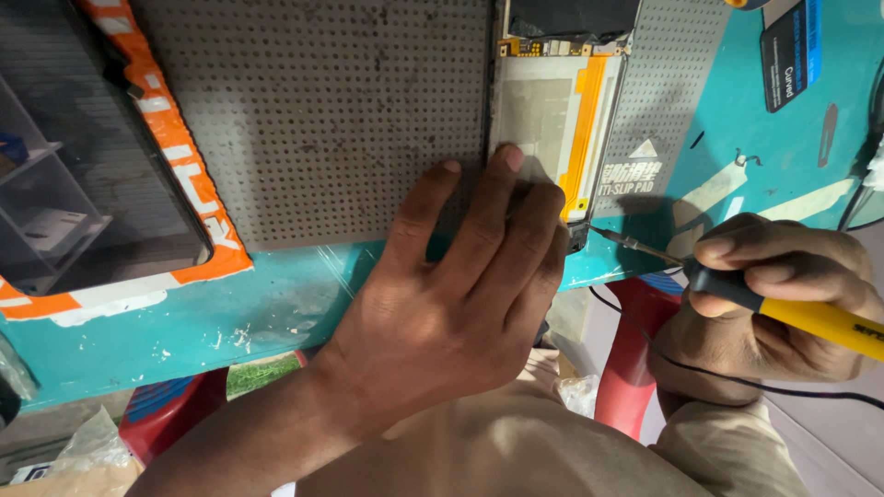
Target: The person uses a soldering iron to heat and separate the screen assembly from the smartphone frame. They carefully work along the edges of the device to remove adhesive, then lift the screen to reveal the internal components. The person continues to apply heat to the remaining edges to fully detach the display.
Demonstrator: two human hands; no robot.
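Head view: opened phone (552,129) lying on grey perforated mat (322,120), left hand (460,285) spread flat, pinning its lower end; right hand (773,294) closed around yellow-handled screwdriver (737,290), tip at bottom corner — screw work, needing steady seating.

dark rectangular label card (790,53), blue stripe | top right on teal mat (737,101)

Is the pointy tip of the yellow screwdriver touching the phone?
Touching, as far as the head view shows: the screwdriver in the right hand has its tip meeting the opened phone at its lower corner, with no gap visible. The left hand presses on the phone.
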